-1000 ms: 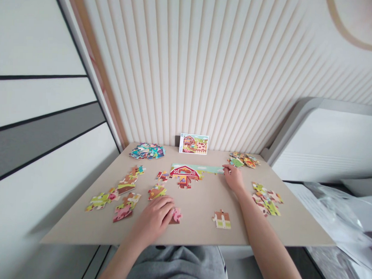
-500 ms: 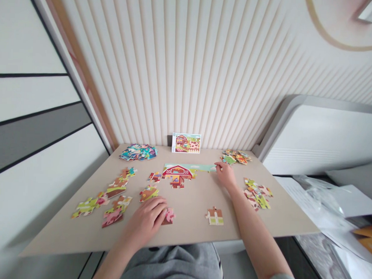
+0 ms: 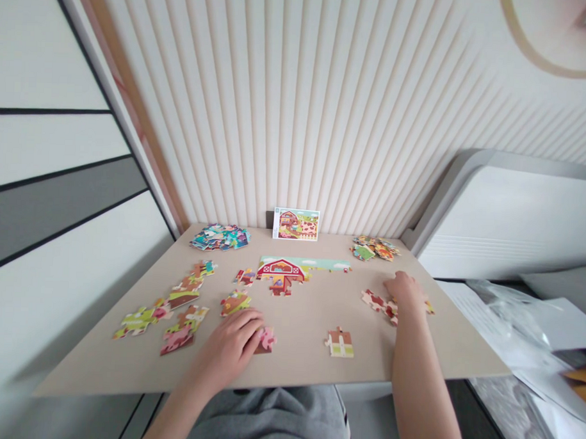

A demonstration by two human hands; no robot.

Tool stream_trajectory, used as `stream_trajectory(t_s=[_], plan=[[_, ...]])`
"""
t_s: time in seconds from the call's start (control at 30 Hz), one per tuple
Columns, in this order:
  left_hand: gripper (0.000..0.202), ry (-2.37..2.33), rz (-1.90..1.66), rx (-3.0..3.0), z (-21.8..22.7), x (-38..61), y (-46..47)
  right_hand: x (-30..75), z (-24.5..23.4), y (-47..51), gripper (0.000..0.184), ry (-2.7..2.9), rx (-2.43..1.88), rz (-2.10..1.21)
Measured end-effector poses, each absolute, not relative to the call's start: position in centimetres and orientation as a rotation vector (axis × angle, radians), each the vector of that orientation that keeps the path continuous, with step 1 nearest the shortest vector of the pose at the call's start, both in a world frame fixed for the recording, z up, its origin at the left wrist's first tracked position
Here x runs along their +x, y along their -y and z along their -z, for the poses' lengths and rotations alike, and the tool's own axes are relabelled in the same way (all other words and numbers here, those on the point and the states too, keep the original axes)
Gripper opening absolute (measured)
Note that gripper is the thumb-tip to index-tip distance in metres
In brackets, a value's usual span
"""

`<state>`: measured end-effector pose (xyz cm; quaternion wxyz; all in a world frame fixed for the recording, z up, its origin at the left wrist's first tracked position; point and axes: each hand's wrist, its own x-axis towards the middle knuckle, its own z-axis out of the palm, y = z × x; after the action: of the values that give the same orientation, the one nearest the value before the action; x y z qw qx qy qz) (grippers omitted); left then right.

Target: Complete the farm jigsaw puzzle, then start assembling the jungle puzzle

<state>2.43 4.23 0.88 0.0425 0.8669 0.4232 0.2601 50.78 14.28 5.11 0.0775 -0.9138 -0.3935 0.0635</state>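
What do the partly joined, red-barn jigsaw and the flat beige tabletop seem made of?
Red-barn jigsaw: probably cardboard, matte printed finish, given flat colours and tabs; thin wood possible. Beige tabletop: perhaps matte laminate, being smooth, evenly coloured.

One head-worn view, facing forward and down
It looks from above and behind the left hand [image 3: 235, 342] and right hand [image 3: 406, 291] toward the ribbed wall [image 3: 296, 117] beyond, far enough back to take in the tabletop [image 3: 298, 348] on all sides of the hands and the lap [image 3: 276, 417] on their near side.
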Motion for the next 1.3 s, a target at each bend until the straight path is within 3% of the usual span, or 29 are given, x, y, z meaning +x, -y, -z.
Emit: stream_trajectory(t_s=[0.37,0.5,0.73,0.9,1.13,1.2,1.3], plan=[[0.025,-1.313,-0.728,2.615,-1.3,2.6,-4.0,50.0,-5.1,-14.9,0.062,1.284,-2.563,-0.011],[0.024,-1.306,-0.737,2.616,-1.2,2.6,-4.0,48.5,-5.5,-15.4,0.06,1.511,-2.098,0.143],[0.024,-1.314,-0.755,2.615,-1.6,2.7,-3.9,41.5,-4.9,-15.1,0.061,2.205,-1.279,-0.531],[0.025,-1.31,-0.751,2.617,-1.6,2.7,-3.9,41.2,-4.8,-15.2,0.04,2.074,-1.422,-0.41],[0.023,-1.297,-0.771,2.611,-1.4,2.8,-3.9,43.0,-4.4,-15.4,0.033,2.072,-1.55,-0.496],[0.024,-1.304,-0.776,2.605,-1.5,2.8,-3.9,42.2,-4.1,-15.1,0.04,2.156,-1.492,-0.597],[0.025,-1.301,-0.781,2.603,-1.7,2.9,-3.8,40.8,-3.8,-14.7,0.065,2.291,-1.402,-0.692]])
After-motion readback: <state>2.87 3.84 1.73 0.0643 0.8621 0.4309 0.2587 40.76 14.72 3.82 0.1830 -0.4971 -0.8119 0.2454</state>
